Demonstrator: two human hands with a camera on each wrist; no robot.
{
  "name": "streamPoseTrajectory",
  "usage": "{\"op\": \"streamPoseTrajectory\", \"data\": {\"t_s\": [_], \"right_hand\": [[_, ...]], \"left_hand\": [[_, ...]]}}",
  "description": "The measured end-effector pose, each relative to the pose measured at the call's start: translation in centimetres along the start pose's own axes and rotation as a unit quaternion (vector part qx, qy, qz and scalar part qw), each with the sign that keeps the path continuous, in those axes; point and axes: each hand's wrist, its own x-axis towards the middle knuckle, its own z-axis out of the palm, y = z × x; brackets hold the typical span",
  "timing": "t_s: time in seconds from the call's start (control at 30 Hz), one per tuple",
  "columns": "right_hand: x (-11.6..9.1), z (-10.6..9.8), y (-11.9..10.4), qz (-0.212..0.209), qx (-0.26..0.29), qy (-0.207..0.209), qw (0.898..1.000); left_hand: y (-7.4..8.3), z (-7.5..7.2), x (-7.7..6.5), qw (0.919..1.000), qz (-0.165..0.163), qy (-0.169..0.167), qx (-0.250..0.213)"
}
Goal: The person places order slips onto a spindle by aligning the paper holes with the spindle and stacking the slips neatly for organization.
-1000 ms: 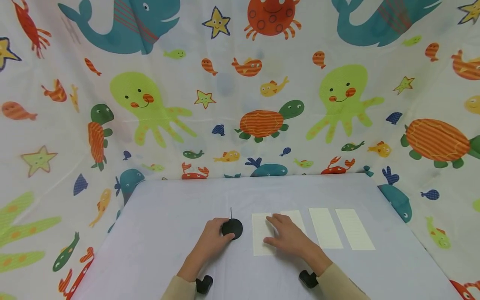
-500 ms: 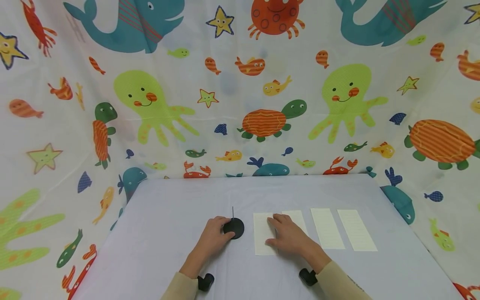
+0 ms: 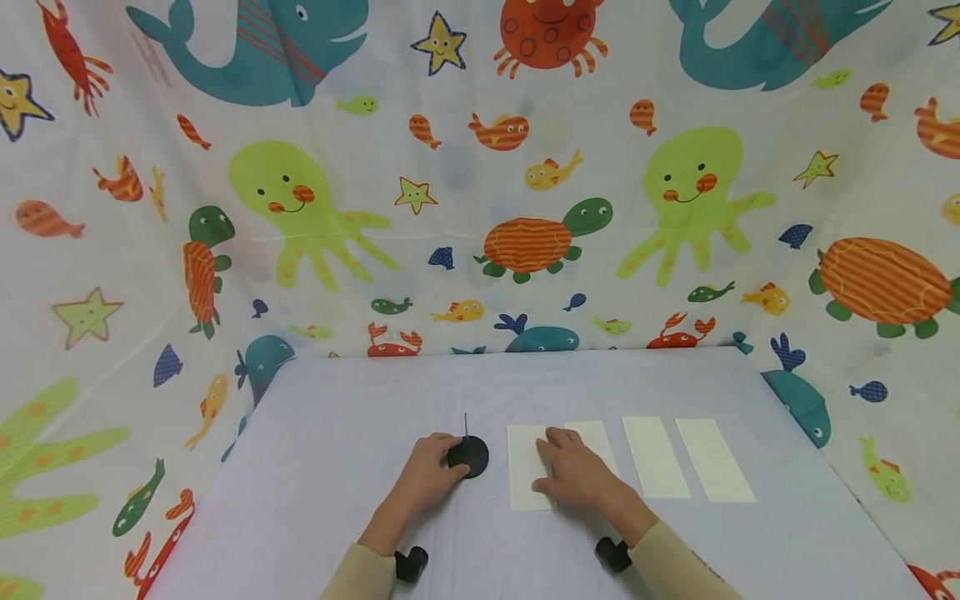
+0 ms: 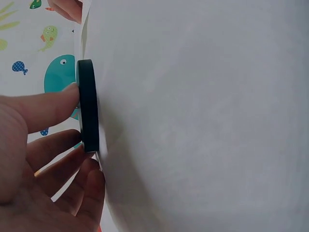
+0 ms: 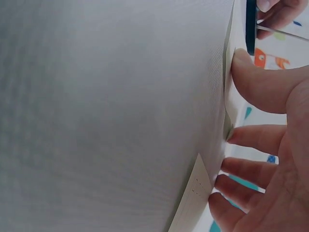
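Observation:
On the white table, my left hand [image 3: 427, 471] grips the round black base of a paper spike [image 3: 474, 462], whose thin metal rod stands upright. Seen from the left wrist, the thumb lies on one face edge of the base [image 4: 88, 106] and fingertips meet its lower rim. To the right of it, my right hand [image 3: 581, 475] rests its thumb and fingertips on a pale yellow lined paper slip [image 3: 522, 479]. From the right wrist, this slip [image 5: 231, 92] bows slightly between thumb and index finger. The right hand partly covers a second slip [image 3: 597, 437].
Two more pale slips [image 3: 655, 458] lie in a row further right. Behind and beside the table hangs a white curtain [image 3: 450, 275] printed with sea animals. Small black wrist cameras [image 3: 411, 565] sit beneath the sleeves [image 3: 363, 575].
The whole head view has shifted slightly. My hands, the paper spike and the slips keep nearly the same places against one another.

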Motion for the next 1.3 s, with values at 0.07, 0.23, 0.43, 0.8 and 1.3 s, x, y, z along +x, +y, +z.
{"op": "streamPoseTrajectory", "data": {"t_s": [0.07, 0.23, 0.43, 0.8, 1.3], "right_hand": [[-0.03, 0.05, -0.04, 0.001, -0.001, 0.000, 1.000], [-0.02, 0.01, -0.12, -0.002, 0.000, 0.004, 1.000], [-0.14, -0.13, -0.36, 0.001, 0.007, 0.006, 1.000], [-0.29, -0.26, -0.83, 0.003, 0.007, 0.021, 1.000], [-0.42, 0.42, -0.86, -0.059, -0.040, 0.097, 0.993]], "left_hand": [[-0.06, 0.09, -0.04, 1.0000, 0.000, 0.001, -0.001], [-0.15, 0.27, -0.15, 1.0000, -0.005, -0.001, 0.002], [-0.07, 0.37, -0.20, 1.0000, -0.007, 0.000, 0.004], [0.00, 0.40, -0.18, 0.9999, 0.007, 0.004, 0.010], [-0.11, 0.59, -0.33, 1.0000, -0.006, 0.002, 0.004]]}}
